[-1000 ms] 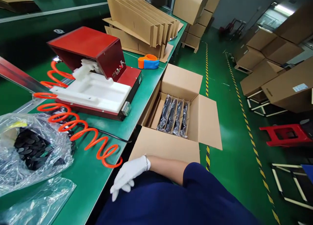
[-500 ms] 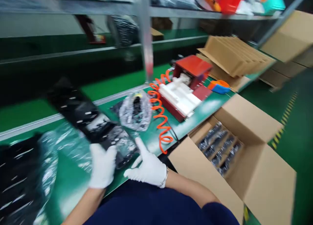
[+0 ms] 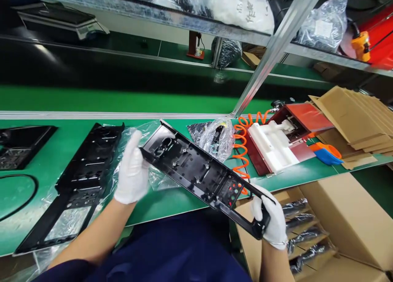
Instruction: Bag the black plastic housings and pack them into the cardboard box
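A long black plastic housing [image 3: 196, 171], its ribbed inner side facing me, is held up at a slant over the bench's front edge. My left hand [image 3: 132, 173], in a white glove, holds its upper left end; the thumb points up and the fingers are partly hidden behind the housing. At the lower right end my right hand [image 3: 273, 218], also gloved, is closed around the frame beside a rectangular opening. A similar black housing [image 3: 89, 167] lies on clear plastic film [image 3: 123, 151] to the left of my left hand.
Beyond the housing lies a bagged part [image 3: 217, 138], beside an orange coiled hose [image 3: 241, 141] and a red and white fixture [image 3: 276, 147]. An open carton [image 3: 346, 216] with wrapped parts stands at right. Cardboard sheets [image 3: 356, 118] are stacked behind. A metal post [image 3: 276, 57] rises from the bench.
The housing has been turned over and lifted, so its inner side shows. My right hand, earlier open near its end, now grips it. The view has swung left.
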Tool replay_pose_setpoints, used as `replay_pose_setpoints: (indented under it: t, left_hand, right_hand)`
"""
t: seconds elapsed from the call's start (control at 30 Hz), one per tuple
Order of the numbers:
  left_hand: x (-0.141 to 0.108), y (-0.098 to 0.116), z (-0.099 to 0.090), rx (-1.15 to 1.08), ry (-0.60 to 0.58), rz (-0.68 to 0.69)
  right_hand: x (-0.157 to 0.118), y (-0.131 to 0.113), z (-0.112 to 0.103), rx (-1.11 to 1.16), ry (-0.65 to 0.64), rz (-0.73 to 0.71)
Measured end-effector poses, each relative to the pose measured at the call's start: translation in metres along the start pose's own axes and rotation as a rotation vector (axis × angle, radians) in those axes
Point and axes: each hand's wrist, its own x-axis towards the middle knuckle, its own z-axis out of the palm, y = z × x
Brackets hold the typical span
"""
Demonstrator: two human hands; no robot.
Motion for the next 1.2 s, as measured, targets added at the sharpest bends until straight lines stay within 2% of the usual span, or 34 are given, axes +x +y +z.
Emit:
replay_pose_setpoints:
  t: [0.17, 0.5, 0.7, 0.97, 1.2]
  left_hand:
    - [-0.010, -0.013, -0.012, -0.082, -0.079, -0.130]
    - [-0.014, -0.011, -0.015, -0.118, -0.095, -0.093]
    - [-0.017, -0.007, -0.012, -0.121, -0.077, -0.108]
    - [-0.022, -0.007, -0.017, -0.082, -0.053, -0.157]
    - [-0.024, -0.002, -0.016, -0.053, -0.074, -0.117]
  right_hand:
    - [-0.015, 0.001, -0.016, -0.088, 0.076, -0.063]
    - [-0.018, 0.006, -0.021, -0.100, 0.119, -0.082]
    - [-0.018, -0.002, -0.016, -0.240, 0.131, -0.030]
    - [-0.015, -0.019, 0.000, 0.024, 0.161, 0.103]
    - [-0.013, -0.020, -0.002, 0.141, 0.135, 0.182]
